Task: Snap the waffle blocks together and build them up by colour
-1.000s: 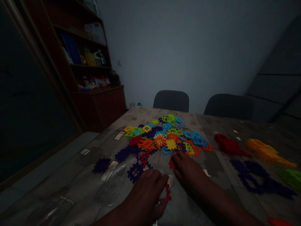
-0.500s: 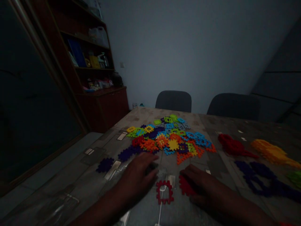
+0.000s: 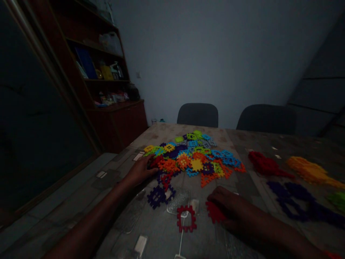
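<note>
My right hand rests low over the table, its fingers closed on a solid red toothed building tile. To its left lies a red square frame tile, flat and untouched. My left hand reaches to the left edge of a loose pile of colourful interlocking tiles. Its thumb and fingers are apart around a red tile; whether they touch it I cannot tell. Purple tiles lie nearer, between the pile and the red frame. Orange tiles and a yellow tile sit at the pile's front.
Sorted groups lie on the right: red pieces, yellow-orange pieces, purple pieces and green pieces. Two grey chairs stand behind the patterned table. A brown shelf cabinet is at the back left.
My left hand let go of the red frame tile and moved forward and left to the pile's red tile. My right hand drew back from the pile with the solid red tile.
</note>
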